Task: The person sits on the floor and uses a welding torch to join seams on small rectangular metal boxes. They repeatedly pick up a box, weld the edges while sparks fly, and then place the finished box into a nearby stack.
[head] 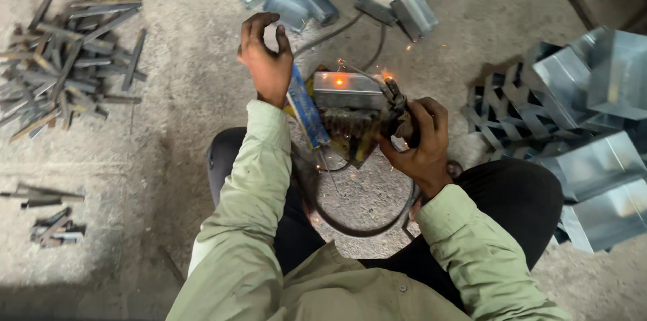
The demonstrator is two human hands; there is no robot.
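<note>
Metal box [347, 89] sparks under electrode holder [396, 111] gripped by right hand [421, 139]; left hand [266, 58] open.

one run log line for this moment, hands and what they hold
left hand: raised, open, empty | right hand: grips electrode holder | rod tip on metal box, sparks | scene: bar pile on floor

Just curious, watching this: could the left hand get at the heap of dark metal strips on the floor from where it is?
Probably yes. The left hand is raised and holds nothing, and bare floor lies between it and the heap of metal strips; it looks like a sideways stretch, though.
</note>
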